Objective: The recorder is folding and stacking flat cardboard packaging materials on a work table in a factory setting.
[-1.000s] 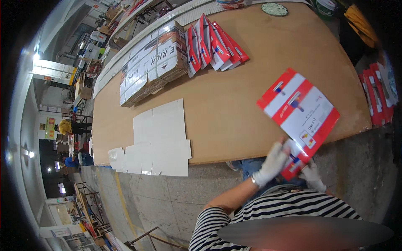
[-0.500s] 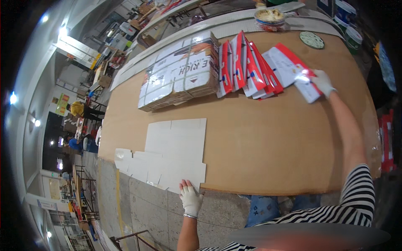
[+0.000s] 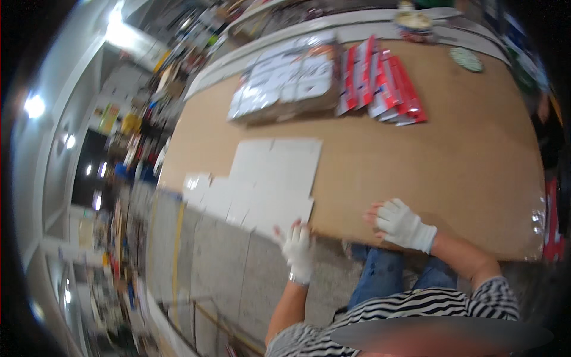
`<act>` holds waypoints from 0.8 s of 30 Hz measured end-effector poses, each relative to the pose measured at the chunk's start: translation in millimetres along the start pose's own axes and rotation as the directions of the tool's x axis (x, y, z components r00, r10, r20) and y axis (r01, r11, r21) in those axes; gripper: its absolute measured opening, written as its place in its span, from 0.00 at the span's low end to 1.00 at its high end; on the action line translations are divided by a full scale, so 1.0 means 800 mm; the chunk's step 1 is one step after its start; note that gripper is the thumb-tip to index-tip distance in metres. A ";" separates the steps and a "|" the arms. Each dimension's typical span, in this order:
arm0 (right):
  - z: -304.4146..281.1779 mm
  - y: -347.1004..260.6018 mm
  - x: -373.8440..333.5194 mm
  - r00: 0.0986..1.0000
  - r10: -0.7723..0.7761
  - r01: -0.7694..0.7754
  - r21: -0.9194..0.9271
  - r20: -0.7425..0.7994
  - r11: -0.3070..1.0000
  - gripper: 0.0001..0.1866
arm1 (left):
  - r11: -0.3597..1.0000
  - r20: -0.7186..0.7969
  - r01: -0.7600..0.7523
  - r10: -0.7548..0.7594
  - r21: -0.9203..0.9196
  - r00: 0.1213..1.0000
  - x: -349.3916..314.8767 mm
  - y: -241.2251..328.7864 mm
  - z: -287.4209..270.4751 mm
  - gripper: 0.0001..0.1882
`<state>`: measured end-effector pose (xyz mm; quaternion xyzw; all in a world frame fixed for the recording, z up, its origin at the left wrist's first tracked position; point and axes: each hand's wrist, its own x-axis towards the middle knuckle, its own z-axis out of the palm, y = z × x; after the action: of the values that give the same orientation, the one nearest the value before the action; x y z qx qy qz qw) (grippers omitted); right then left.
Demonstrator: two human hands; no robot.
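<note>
My left hand (image 3: 297,253), in a white glove with bare fingertips, is at the lower right corner of a flat white cardboard sheet (image 3: 276,172). Its fingers are spread, and nothing shows in them. A similar glove covers my right hand (image 3: 404,227), held over the table's near edge with fingers stretched to the left and nothing visible in them. The notched sheet lies on the brown tabletop (image 3: 452,160) and reaches the front left edge. Farther back, several red-and-white flat packages (image 3: 383,83) lie overlapped in a fan beside a strapped white carton (image 3: 285,77).
A round pale green-and-white disc (image 3: 466,59) lies at the far right, and a tub (image 3: 414,27) stands at the back edge. Red packages (image 3: 554,220) show beyond the right edge. A metal frame (image 3: 193,324) stands on the floor at lower left.
My right hand has left the packages at the far right and come back to the near edge. The packages that lay apart there are gone from that spot. The view has shifted and blurred.
</note>
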<state>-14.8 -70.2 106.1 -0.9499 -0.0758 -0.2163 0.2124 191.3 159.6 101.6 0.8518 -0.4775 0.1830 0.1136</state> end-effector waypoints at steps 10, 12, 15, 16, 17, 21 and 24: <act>0.008 -0.122 -0.208 0.866 0.489 -0.491 -0.005 0.105 0.871 0.26 | 0.949 0.583 0.156 -0.293 0.274 0.758 -0.019 -0.082 0.050 0.46; 0.013 -0.139 -0.231 0.825 0.552 -0.562 0.059 0.121 0.825 0.24 | 0.953 0.595 0.185 -0.294 0.239 0.748 -0.029 -0.097 0.068 0.42; 0.028 -0.150 -0.247 0.800 0.591 -0.599 0.082 0.107 0.796 0.22 | 0.966 0.536 0.181 -0.252 0.183 0.805 -0.033 -0.096 0.063 0.32; 0.031 -0.153 -0.245 0.794 0.601 -0.608 0.123 0.089 0.784 0.22 | 0.966 0.537 0.184 -0.253 0.180 0.805 -0.032 -0.097 0.059 0.32; 0.032 -0.156 -0.243 0.788 0.612 -0.614 0.165 0.072 0.772 0.22 | 0.975 0.508 0.183 -0.221 0.124 0.833 -0.027 -0.101 0.055 0.25; 0.020 -0.157 -0.223 0.802 0.583 -0.597 0.150 0.130 0.788 0.21 | 0.934 0.544 0.357 -0.315 0.029 0.778 0.029 -0.089 -0.020 0.12; 0.013 -0.151 -0.208 0.836 0.529 -0.545 0.109 0.145 0.832 0.21 | 0.984 0.132 0.144 -0.157 0.104 0.979 0.036 -0.120 -0.019 0.07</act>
<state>-188.5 34.6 68.4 -0.9251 0.1670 -0.0896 0.3290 284.0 192.4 125.7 0.9006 -0.4094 0.1363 0.0532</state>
